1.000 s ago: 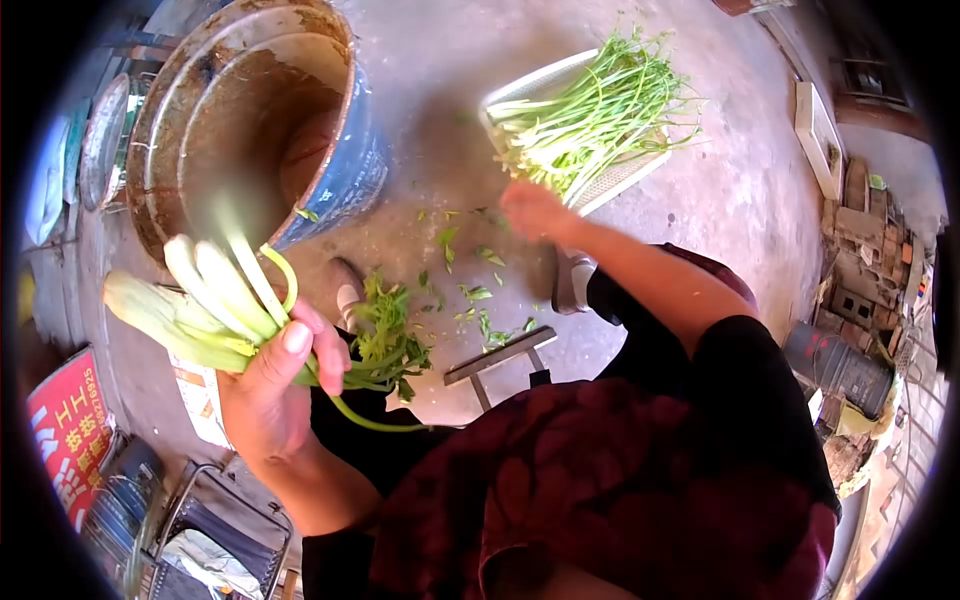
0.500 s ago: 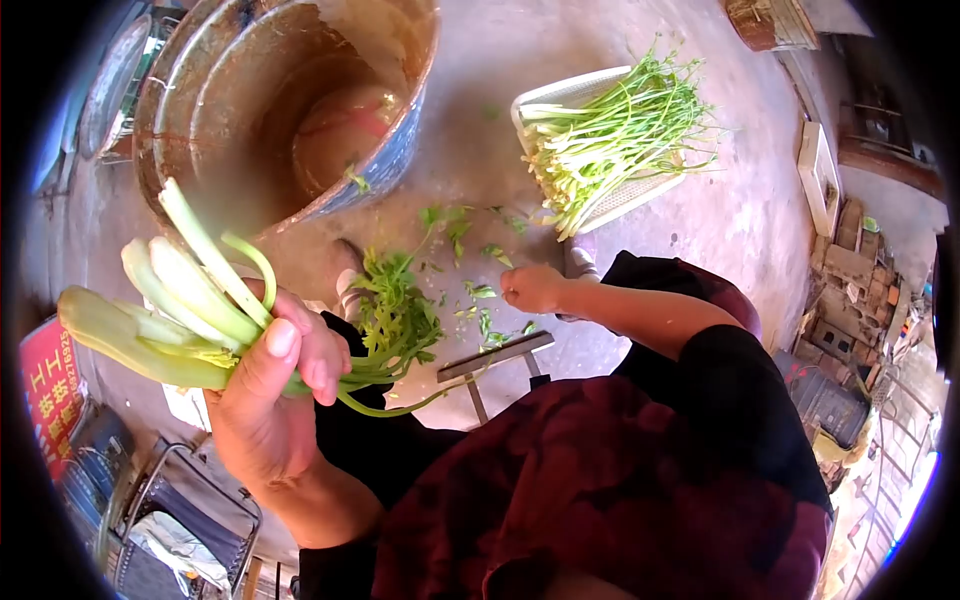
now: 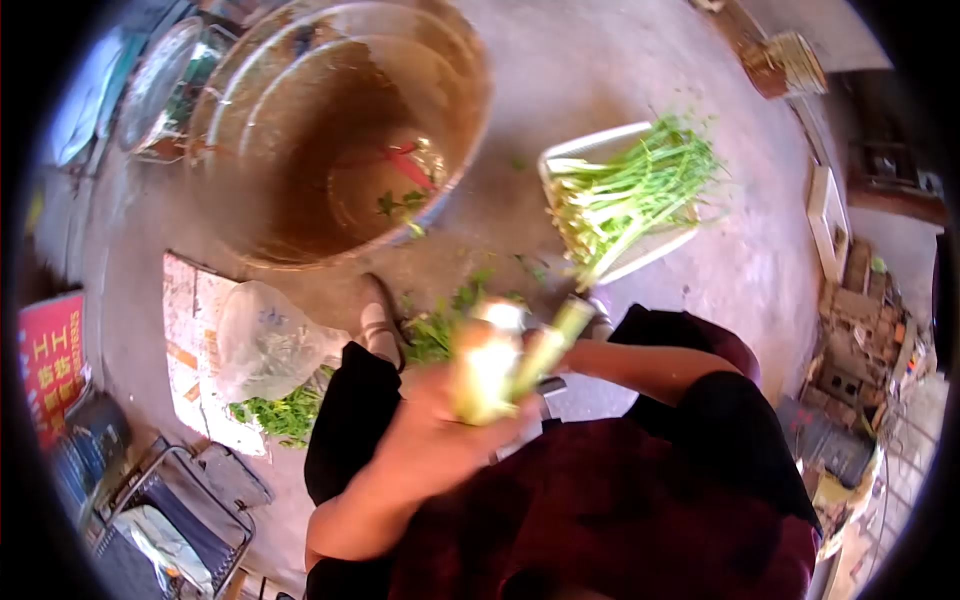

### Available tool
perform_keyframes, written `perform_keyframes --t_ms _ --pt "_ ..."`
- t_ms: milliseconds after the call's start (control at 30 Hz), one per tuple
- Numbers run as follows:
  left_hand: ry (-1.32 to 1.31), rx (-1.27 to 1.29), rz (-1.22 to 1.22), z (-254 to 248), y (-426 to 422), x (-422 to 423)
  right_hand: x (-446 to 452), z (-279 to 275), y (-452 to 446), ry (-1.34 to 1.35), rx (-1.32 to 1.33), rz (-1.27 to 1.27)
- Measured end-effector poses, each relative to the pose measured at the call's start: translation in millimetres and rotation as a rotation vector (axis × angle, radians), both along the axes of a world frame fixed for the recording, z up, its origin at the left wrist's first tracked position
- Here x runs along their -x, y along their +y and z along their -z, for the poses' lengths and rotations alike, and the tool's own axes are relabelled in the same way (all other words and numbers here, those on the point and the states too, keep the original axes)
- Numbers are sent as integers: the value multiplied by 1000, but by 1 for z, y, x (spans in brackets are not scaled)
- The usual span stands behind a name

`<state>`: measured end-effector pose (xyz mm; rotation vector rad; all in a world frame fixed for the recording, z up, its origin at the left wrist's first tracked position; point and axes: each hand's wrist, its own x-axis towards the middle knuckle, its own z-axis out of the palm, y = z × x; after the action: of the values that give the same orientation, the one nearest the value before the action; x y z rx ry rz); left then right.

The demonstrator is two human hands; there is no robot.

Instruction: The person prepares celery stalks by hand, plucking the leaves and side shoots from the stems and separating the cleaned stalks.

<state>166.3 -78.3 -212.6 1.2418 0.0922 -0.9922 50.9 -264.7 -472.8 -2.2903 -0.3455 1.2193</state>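
Note:
My left hand (image 3: 440,415), blurred by motion, is closed round a bunch of celery (image 3: 488,375) in front of my lap. The thick pale stalk ends point up toward me and look overexposed. My right forearm (image 3: 645,368) reaches in behind the celery. The stalks and the blur hide the right hand's fingers, so its grip does not show. Loose green leaves (image 3: 435,330) show just beyond the bunch, near my shoe (image 3: 378,325).
A big rusty barrel (image 3: 480,110) stands ahead on the left, with leaves and something red inside. To the right, a white basket (image 3: 600,140) holds thin green stalks (image 3: 625,195). A plastic bag (image 3: 265,340) and greens (image 3: 290,412) lie at left, near a folding chair (image 3: 180,515).
My left hand has brought the celery from the left to the front of my body. The right hand has gone out of sight behind it. The view has shifted, showing the plastic bag.

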Motion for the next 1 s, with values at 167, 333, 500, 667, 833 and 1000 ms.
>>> perform_keyframes --t_ms 167,333,500,667,833,1000 --pt "-71 252 202 22 -20 17 -20 -20 1 28 -53 84" --pt "-39 181 315 30 -20 12 -58 -14 1 549 -302 744" --pt "-164 106 330 25 -15 -1 -99 19 -2 918 -577 1292" --pt "-281 -6 420 24 -10 -5 -152 61 37 982 -1132 1568" --pt "-287 15 381 26 -12 -1 -188 59 61 990 -1364 1651" --pt "-337 -2 481 29 -19 11 -226 36 44 810 -914 1523"
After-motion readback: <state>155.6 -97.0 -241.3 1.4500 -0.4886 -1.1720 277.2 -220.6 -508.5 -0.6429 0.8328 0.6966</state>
